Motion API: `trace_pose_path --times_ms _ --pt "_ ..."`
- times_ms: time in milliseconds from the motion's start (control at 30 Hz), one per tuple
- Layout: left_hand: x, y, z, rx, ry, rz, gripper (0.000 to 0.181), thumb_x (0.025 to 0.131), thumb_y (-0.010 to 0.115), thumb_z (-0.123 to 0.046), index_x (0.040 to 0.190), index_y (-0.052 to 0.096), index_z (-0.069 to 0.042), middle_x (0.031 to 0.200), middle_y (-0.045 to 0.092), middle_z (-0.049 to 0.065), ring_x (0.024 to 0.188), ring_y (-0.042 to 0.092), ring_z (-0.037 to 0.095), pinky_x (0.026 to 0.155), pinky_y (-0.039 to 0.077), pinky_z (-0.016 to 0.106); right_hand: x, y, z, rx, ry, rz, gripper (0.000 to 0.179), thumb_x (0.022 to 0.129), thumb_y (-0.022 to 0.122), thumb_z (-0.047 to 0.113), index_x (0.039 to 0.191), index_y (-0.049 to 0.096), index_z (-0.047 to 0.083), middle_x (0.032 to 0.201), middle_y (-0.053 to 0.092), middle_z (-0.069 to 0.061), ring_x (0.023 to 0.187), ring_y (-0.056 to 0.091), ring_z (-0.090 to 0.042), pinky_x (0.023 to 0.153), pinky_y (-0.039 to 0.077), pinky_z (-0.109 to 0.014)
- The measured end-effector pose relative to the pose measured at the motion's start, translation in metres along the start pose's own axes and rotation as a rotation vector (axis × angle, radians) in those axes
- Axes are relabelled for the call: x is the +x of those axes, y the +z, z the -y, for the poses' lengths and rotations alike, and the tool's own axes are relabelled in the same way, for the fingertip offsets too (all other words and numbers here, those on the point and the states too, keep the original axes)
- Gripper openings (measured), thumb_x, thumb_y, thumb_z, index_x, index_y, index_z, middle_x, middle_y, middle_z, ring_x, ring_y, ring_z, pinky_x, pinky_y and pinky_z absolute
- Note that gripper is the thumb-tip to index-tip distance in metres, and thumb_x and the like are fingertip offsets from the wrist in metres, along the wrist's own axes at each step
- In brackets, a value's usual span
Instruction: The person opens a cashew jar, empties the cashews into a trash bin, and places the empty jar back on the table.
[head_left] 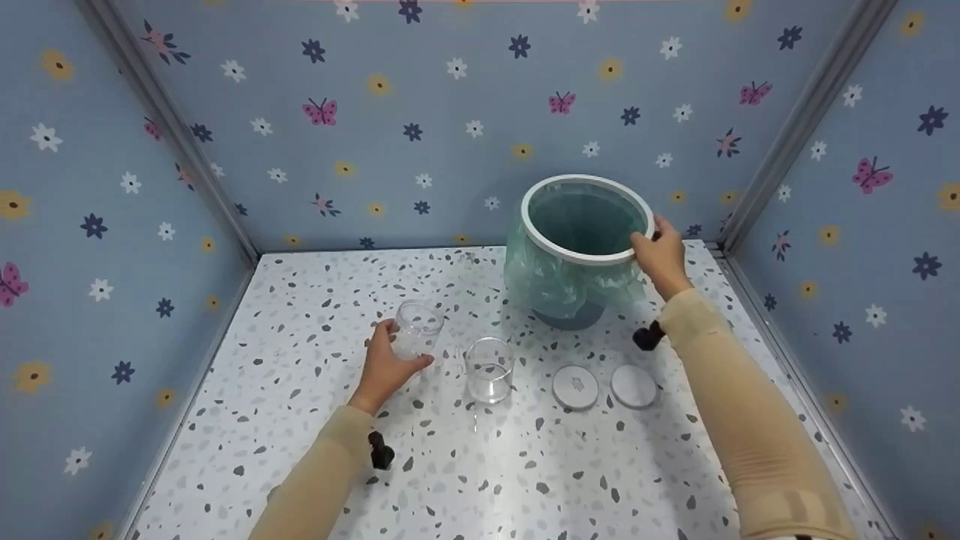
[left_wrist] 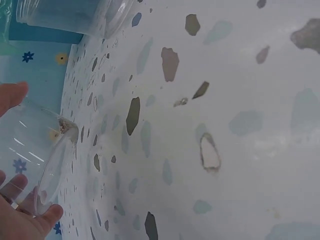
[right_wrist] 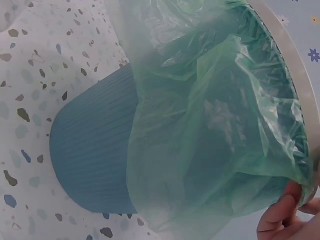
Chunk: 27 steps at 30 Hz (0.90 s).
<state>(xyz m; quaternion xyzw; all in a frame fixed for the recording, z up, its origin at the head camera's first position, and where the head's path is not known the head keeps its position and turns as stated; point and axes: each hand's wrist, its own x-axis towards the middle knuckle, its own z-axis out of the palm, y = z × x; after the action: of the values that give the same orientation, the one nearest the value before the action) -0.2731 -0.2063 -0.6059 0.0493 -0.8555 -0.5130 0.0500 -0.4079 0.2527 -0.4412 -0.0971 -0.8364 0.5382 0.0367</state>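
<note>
My left hand (head_left: 385, 373) holds a clear jar (head_left: 420, 321) with no lid on it, the thumb on the near side and fingers round the far left. In the left wrist view the fingers curl about this jar (left_wrist: 30, 135), which is tilted; whether it touches the table cannot be told. Just right of it stands a second clear jar (head_left: 490, 379), upright and uncovered. My right hand (head_left: 664, 259) grips the white rim (head_left: 581, 258) of a blue bin (right_wrist: 95, 150) at its right side. A green bag (head_left: 551, 281) lines the bin and hangs over its outside.
Two round white lids, a left one (head_left: 575, 388) and a right one (head_left: 634, 386), lie flat on the speckled table (head_left: 420, 480) in front of the bin. Flowered panels (head_left: 420, 150) wall the table at the back and both sides.
</note>
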Motion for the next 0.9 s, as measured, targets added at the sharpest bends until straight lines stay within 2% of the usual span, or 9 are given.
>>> trace_pose_path --times_ms 200,300,367,467,567,700,900 --pt "-0.004 0.002 0.003 -0.016 -0.003 0.007 0.098 0.086 0.092 -0.022 0.16 0.032 0.001 0.16 0.044 0.026 0.152 0.043 0.045 0.129 0.035 0.061 -0.002 -0.005 -0.004 -0.075 -0.028 0.028 0.078 0.112 0.055 0.036 0.175 0.017 0.008 0.172 0.038 -0.025 0.155 0.048 -0.037 0.126 0.044 -0.051" --pt "-0.005 0.002 0.005 -0.015 -0.013 0.017 0.099 0.087 0.092 -0.022 0.161 0.03 0.001 0.161 0.043 0.026 0.153 0.042 0.045 0.129 0.035 0.061 -0.003 -0.006 -0.007 -0.103 -0.03 0.033 0.08 0.114 0.05 0.047 0.175 0.016 0.009 0.171 0.039 -0.025 0.153 0.049 -0.038 0.124 0.046 -0.052" --pt "-0.006 0.003 0.006 -0.009 -0.022 0.027 0.099 0.088 0.092 -0.022 0.161 0.029 0.001 0.162 0.041 0.026 0.153 0.041 0.045 0.129 0.035 0.061 -0.005 -0.007 -0.008 -0.115 -0.03 0.037 0.08 0.114 0.045 0.053 0.175 0.017 0.01 0.169 0.042 -0.025 0.148 0.054 -0.037 0.12 0.05 -0.051" --pt "-0.007 0.003 0.008 -0.008 -0.035 0.032 0.099 0.088 0.092 -0.022 0.161 0.028 0.0 0.163 0.041 0.026 0.154 0.041 0.044 0.129 0.035 0.06 -0.007 -0.01 -0.011 -0.123 -0.03 0.042 0.08 0.114 0.04 0.058 0.175 0.018 0.01 0.165 0.047 -0.024 0.135 0.058 -0.035 0.106 0.055 -0.046" --pt "-0.009 0.002 0.01 -0.016 -0.035 0.028 0.098 0.088 0.092 -0.023 0.16 0.029 -0.002 0.162 0.042 0.025 0.154 0.041 0.043 0.129 0.035 0.06 -0.01 -0.013 -0.012 -0.123 -0.038 0.044 0.08 0.114 0.037 0.06 0.174 0.023 0.009 0.165 0.048 -0.022 0.125 0.059 -0.032 0.095 0.054 -0.039" --pt "-0.009 0.001 0.014 -0.024 -0.024 0.024 0.097 0.088 0.091 -0.022 0.159 0.029 -0.001 0.16 0.042 0.025 0.153 0.041 0.045 0.127 0.037 0.062 -0.014 -0.017 -0.015 -0.127 -0.043 0.046 0.08 0.114 0.034 0.062 0.172 0.03 0.008 0.165 0.048 -0.02 0.111 0.059 -0.027 0.088 0.052 -0.034" --pt "-0.011 0.0 0.015 -0.036 -0.007 0.013 0.096 0.087 0.092 -0.021 0.158 0.031 -0.001 0.158 0.044 0.024 0.151 0.043 0.045 0.126 0.038 0.062 -0.019 -0.02 -0.021 -0.138 -0.064 0.018 0.071 0.115 0.032 0.058 0.162 0.045 0.006 0.142 0.059 -0.021 0.092 0.062 -0.026 0.075 0.053 -0.026"
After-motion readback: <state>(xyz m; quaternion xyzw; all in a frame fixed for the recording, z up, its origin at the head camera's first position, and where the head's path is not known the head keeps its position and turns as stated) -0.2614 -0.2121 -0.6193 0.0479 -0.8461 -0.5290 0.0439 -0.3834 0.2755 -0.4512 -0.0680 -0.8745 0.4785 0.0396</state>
